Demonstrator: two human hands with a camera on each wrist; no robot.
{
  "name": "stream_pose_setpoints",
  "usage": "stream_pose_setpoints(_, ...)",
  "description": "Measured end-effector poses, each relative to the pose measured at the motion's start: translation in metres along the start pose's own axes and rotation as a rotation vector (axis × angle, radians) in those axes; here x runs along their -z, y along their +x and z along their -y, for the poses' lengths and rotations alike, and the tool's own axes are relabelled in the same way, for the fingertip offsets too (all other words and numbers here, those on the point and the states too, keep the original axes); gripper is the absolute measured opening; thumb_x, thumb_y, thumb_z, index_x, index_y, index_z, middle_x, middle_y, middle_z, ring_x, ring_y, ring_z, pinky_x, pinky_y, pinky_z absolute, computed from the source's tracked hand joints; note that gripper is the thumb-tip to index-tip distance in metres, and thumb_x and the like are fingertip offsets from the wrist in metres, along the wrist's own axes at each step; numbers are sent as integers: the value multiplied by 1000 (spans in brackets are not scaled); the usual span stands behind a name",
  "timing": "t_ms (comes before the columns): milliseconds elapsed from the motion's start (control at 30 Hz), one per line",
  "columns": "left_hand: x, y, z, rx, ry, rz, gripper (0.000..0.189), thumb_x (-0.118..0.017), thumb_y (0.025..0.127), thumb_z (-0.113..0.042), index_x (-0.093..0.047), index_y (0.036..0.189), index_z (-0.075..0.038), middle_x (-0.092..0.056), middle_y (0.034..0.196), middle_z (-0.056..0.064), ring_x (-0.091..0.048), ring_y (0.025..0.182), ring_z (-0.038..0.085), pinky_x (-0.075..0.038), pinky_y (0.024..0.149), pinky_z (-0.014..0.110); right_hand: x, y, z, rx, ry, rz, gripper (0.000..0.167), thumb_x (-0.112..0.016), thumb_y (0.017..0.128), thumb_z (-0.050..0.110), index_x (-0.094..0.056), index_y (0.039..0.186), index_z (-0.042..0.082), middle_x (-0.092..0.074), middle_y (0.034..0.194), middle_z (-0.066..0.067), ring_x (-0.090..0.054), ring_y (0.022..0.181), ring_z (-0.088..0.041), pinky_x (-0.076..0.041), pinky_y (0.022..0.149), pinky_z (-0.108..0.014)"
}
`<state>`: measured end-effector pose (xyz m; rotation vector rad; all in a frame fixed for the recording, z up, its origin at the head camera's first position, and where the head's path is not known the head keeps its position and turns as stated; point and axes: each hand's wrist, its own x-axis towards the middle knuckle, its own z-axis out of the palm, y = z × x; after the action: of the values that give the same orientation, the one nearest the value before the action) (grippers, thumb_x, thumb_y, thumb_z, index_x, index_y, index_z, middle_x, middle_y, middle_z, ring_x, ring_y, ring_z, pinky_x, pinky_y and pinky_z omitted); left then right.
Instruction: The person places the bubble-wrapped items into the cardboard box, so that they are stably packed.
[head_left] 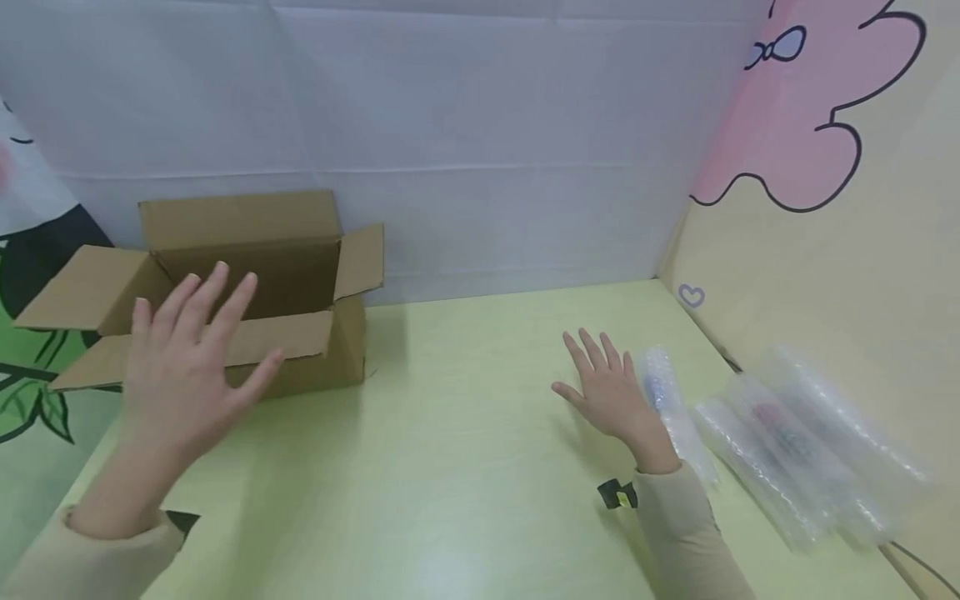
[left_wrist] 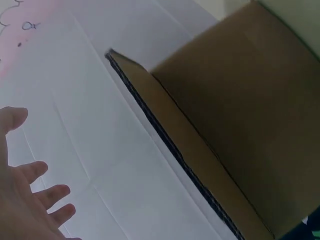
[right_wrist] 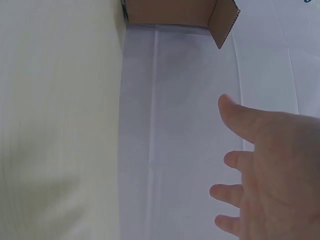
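A pale yellow-green table [head_left: 457,450] carries an open cardboard box [head_left: 292,335] and several bubble-wrapped packages [head_left: 795,446].

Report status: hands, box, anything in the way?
Left hand, right hand: holding nothing. Cardboard box: flaps open. Left hand partly hides box from head camera.

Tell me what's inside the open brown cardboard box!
Inside the open brown cardboard box, only bare brown inner walls show. The brown front flap and the person's bare left hand cover its bottom, so I can't tell whether anything lies there.

This is a screened-off tabletop corner: pale table [head_left: 450,450], creased white sheet [head_left: 480,108] behind, cartoon-printed side panel [head_left: 795,258].
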<state>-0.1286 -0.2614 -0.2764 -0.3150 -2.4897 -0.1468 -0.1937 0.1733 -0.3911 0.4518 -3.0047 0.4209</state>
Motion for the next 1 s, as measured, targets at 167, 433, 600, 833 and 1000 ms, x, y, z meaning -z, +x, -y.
stream_pose_setpoints(167,18,15,47,60,57,80,84,-35,92,-69,-19,156,-17,-17,163,14,-13,149,37,-1,120,64,-1,-1,-3,-4,-1,-4,75,-51,97,45,-18,156,12,-19,161,-19,-12,147,-48,-14,112,-73)
stream_pose_setpoints(433,27,33,122,84,76,178,98,-41,88,-75,-12,156,-11,-8,162,18,-2,151,37,3,122,56,-1,-2,-7,-18,6,1,75,-52,97,45,-19,155,11,-19,161,-19,-12,147,-48,-14,112,-73)
stream_pose_setpoints(600,17,41,172,135,35,179,110,-54,79,-77,-10,156,-12,-5,163,16,-1,151,35,-1,122,56,0,-3,-12,-27,4,-16,74,-53,97,43,-20,155,10,-20,160,-20,-14,146,-49,-15,111,-74)
stream_pose_setpoints(833,-5,40,221,214,22,286,116,-71,77,-59,0,156,-13,0,160,23,-1,148,43,-5,118,64,1,-7,-22,-45,-3,-61,73,-55,96,40,-23,153,7,-24,158,-23,-18,144,-50,-17,109,-76)
stream_pose_setpoints(1000,-18,29,245,227,34,273,116,-74,76,-59,-4,156,-13,-9,157,28,-11,145,47,-14,116,65,0,-14,-40,-86,-32,-70,75,-55,95,42,-23,153,6,-27,156,-25,-20,144,-49,-19,110,-74)
